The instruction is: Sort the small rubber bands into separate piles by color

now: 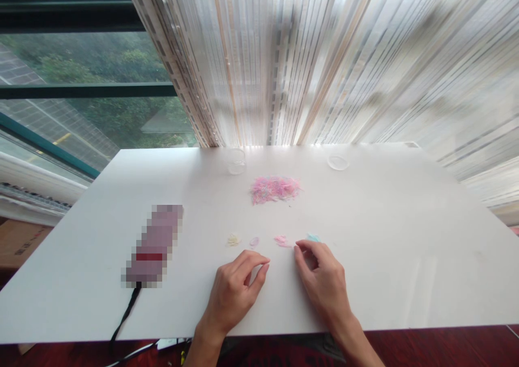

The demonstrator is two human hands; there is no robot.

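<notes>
My left hand [237,285] is over the near middle of the white table, thumb and index fingertip drawn together in a pinch. Anything between them is too small to make out. Just beyond it lie a small cream-yellow pile [233,240] and a small lilac pile [254,241] of thin, strand-like pieces. My right hand [322,280] is also closed in a pinch, its fingertips beside a small pink pile [281,241]. A light teal pile [313,237] shows behind its knuckles, partly hidden. Farther back spreads a larger mixed heap [275,189], mostly pink, of similar thin pieces.
A clear round container [236,161] stands at the table's back edge, with a clear round lid-like ring [338,163] to its right. On the left lies a blurred-out purplish object [156,242] with a black strap [126,310]. Striped curtains [259,59] hang behind the white table [405,237].
</notes>
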